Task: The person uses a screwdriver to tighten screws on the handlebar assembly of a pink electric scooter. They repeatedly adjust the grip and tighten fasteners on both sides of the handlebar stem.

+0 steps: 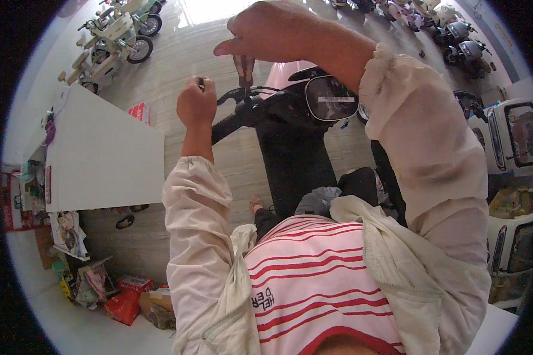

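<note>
Hands at scooter handlebar, seen from above.

Left hand (pixel 196 105) is a closed fist, fingers pressed around a small object too hidden to identify, just above the black handlebar (pixel 234 121). Right hand (pixel 266 32) pinches a thin dark tool (pixel 244 70) pointing down toward the brake lever (pixel 231 94). White bench (pixel 100 154) stands to the left.

The scooter's black handlebar (pixel 237 121) looks matt plastic, its round display (pixel 330 97) glossy (glass-like); the floor (pixel 183 65) is smooth, shiny tile, the sleeves (pixel 198 236) soft cloth.
</note>
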Demonstrator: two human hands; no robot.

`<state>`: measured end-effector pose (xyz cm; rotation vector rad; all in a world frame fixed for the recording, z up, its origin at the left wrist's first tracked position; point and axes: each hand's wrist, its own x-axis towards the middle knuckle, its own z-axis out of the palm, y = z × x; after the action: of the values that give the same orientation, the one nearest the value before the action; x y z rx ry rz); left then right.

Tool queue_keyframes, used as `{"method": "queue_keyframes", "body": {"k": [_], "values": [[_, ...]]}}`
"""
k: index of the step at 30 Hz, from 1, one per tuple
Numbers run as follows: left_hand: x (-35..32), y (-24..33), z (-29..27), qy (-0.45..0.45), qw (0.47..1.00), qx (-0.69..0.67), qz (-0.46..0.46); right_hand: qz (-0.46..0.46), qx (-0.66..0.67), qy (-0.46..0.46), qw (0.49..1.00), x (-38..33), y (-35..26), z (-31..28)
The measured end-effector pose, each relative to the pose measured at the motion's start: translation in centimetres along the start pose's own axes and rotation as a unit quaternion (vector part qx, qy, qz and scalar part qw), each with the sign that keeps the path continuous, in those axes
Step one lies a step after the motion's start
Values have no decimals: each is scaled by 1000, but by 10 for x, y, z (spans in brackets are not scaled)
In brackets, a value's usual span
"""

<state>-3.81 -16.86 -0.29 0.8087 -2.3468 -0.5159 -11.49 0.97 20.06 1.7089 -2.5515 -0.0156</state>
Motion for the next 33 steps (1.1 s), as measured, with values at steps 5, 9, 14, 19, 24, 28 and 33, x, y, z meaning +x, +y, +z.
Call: {"method": "queue_keyframes", "body": {"k": [5,9,14,19,24,28,33], "values": [[1,10,-5,-22,1000,17,7,-131,67,81,986,10,27,21],[-4,6,-6,-12,1000,5,7,-10,20,-44,999,8,8,1],[-20,8,-11,-8,1000,5,-3,-94,133,49,985,-9,5,21],[-40,12,-21,-13,999,-25,-37,-146,173,40,973,-9,4,29],[-87,11,-27,32,997,-63,-35,-163,185,53,968,-28,-18,39],[-109,15,-32,98,986,-129,-27,-249,179,111,945,-25,-23,52],[-160,21,-52,99,965,-240,-50,-204,185,4,961,-45,-54,46]]}}
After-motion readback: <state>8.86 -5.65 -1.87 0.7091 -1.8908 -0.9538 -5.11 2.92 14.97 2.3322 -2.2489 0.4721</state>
